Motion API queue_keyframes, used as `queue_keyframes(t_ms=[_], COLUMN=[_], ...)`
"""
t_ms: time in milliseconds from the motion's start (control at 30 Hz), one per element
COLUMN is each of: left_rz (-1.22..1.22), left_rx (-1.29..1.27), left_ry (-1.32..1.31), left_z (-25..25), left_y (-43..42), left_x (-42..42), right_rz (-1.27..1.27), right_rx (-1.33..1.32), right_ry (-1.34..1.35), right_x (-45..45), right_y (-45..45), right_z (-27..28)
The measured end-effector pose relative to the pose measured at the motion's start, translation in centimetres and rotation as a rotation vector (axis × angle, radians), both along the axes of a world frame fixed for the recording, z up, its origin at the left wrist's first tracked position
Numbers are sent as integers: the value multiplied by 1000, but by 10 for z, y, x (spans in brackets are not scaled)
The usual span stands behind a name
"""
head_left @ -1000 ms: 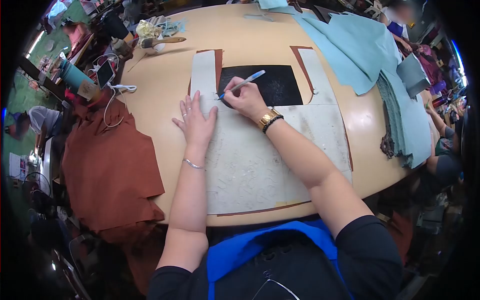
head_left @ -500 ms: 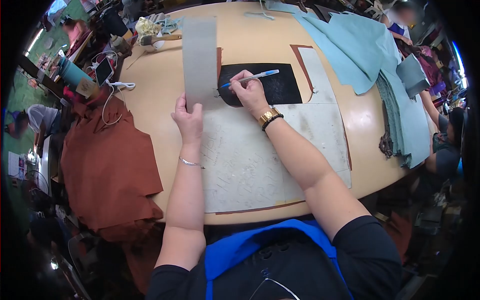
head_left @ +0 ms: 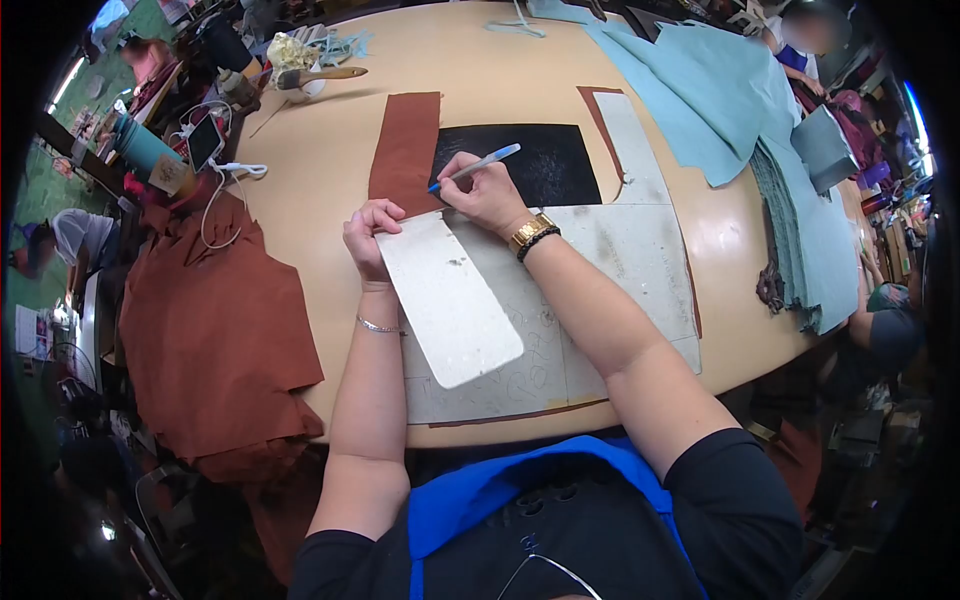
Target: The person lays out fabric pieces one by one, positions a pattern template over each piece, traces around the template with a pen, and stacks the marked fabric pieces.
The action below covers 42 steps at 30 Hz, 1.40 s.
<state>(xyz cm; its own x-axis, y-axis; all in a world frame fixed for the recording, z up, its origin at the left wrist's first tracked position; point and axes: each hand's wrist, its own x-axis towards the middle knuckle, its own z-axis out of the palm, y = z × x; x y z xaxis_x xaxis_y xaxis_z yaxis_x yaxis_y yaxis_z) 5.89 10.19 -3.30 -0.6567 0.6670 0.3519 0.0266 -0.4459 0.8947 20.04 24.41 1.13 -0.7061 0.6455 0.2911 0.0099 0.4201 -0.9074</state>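
Note:
My left hand [head_left: 372, 236] grips the folded-back flap [head_left: 452, 305] of a pale grey template, its fingertips on the upper left corner. The flap lies over the template's body [head_left: 630, 270], baring reddish-brown material [head_left: 405, 145] underneath. My right hand [head_left: 487, 197] pinches a pen [head_left: 480, 167] with a blue tip, which points at the brown material's edge beside a black panel [head_left: 530, 160]. The template's right arm [head_left: 643, 145] lies flat, with a brown strip along its inner edge.
Brown material [head_left: 215, 340] hangs over the table's left side. A brush [head_left: 320, 76], a phone [head_left: 205, 142] with a white cable and a blue-green cup [head_left: 145, 148] are at the upper left. Light blue sheets [head_left: 700, 90] cover the right side. Other people sit around.
My left hand has lifted the template's left arm and folded it toward me, uncovering the brown material. My right hand has stayed near the same corner with the pen, whose angle has shifted.

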Motion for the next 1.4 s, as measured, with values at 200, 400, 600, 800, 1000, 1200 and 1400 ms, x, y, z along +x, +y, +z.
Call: queue_keyframes(t_ms=[200,400,600,800,1000,1200,1400], left_rz=[87,163,324,249,141,214,235], left_rx=[29,-24,-154,-845,-876,-1191,-1143], left_ry=[27,78,181,411,757,989,826], left_z=[0,-9,13,53,43,49,42], left_y=[5,13,16,-10,-46,-96,-94], left_x=[5,-8,8,9,24,83,76], right_rz=[-16,-149,-325,-541,-529,-403,-349], right_rx=[95,-309,-150,247,83,-687,-168], right_ry=[44,304,129,-437,-349,-81,-257], right_x=[-3,11,165,321,352,369,378], right_y=[-3,21,17,-35,-40,0,-11], right_z=[-6,-7,24,29,19,33,51])
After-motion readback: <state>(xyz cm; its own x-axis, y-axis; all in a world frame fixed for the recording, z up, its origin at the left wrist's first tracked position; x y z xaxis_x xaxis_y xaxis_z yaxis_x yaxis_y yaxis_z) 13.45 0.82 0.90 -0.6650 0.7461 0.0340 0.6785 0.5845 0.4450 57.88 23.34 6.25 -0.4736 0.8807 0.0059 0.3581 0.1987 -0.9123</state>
